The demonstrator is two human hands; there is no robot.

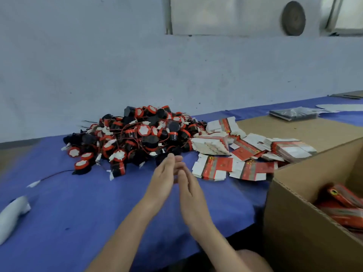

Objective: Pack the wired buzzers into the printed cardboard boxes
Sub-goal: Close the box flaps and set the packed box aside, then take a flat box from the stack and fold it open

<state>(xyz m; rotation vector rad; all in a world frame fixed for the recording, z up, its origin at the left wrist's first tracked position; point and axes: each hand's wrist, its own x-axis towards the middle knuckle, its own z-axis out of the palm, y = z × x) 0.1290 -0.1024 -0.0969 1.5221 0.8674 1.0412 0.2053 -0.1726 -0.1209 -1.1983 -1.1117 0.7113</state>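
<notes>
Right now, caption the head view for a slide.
Open left hand and right hand hover over the blue table, before the buzzer pile and flat printed boxes, beside a brown carton.

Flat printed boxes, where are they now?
The flat printed boxes lie right of centre in the head view, between the buzzer pile and the open carton.

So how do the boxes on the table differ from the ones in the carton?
The table boxes lie flat and unfolded, white flaps showing; the carton boxes look folded up, mostly red, though blurred. The table boxes are spread in stacks on the cloth; the carton boxes are heaped inside the carton. Both share the red print.
</notes>
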